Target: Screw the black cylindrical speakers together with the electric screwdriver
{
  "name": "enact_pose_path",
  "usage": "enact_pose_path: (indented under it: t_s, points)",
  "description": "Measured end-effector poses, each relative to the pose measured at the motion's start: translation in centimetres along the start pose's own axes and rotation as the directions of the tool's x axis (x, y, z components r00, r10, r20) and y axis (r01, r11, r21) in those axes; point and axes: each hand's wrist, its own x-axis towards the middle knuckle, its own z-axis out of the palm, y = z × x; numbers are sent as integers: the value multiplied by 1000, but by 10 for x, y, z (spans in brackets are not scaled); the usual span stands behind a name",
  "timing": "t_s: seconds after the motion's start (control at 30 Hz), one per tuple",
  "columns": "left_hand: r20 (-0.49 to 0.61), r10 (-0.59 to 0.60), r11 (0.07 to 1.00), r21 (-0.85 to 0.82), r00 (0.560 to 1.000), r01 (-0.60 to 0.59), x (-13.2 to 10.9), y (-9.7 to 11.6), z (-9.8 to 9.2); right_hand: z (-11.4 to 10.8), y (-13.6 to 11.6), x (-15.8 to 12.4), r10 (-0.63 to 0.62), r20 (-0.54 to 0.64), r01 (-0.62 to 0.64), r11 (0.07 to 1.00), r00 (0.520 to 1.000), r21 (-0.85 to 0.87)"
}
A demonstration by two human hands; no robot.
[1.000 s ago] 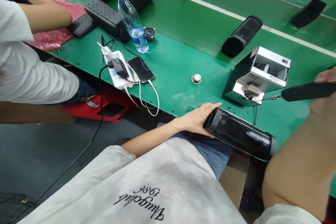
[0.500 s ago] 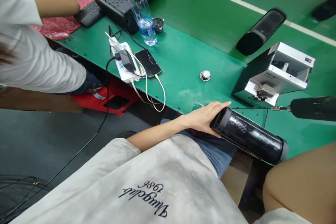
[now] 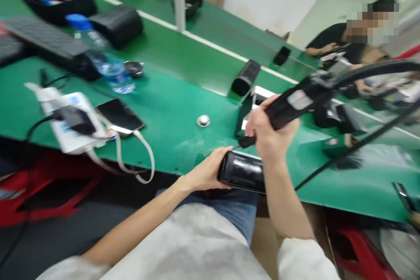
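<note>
A glossy black cylindrical speaker (image 3: 244, 173) lies on its side at the front edge of the green table (image 3: 170, 135). My left hand (image 3: 210, 168) is closed round its left end. My right hand (image 3: 272, 135) grips a black electric screwdriver (image 3: 292, 100), whose tip points down and left at the speaker's left end. Blur hides whether the tip touches it. My right forearm covers the speaker's right end. Behind my right hand stands a black and silver box-shaped machine (image 3: 246, 109), partly hidden. A small round silver part (image 3: 204, 120) lies to its left.
At the left are a white power strip (image 3: 67, 122) with cables, a phone (image 3: 121, 116), a water bottle (image 3: 114, 74) and a small loose speaker driver (image 3: 134, 69). Another black speaker (image 3: 246, 78) stands farther back. The screwdriver's cord (image 3: 361, 138) loops on the right. A person (image 3: 354, 30) sits beyond.
My view has swung right. My right hand now shows, gripping the screwdriver, which has come over the speaker's left end. My left hand keeps its hold on the speaker.
</note>
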Motion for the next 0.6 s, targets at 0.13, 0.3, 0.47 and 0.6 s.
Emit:
enact_pose_path:
  t_s: [0.13,0.3,0.47,0.6]
  points:
    - [19,-46,999,-15,999,46,4,3,-5,1,10,0,30,6,-29,998,1000,-60]
    - [32,-106,994,-16,994,107,5,10,-5,9,7,-2,61,44,-61,998,997,0]
    - [37,-125,992,-16,992,125,5,10,-5,7,7,-1,53,46,-54,998,998,18]
    - [42,-87,996,0,995,87,5,7,-5,3,9,-3,44,51,-44,999,998,4]
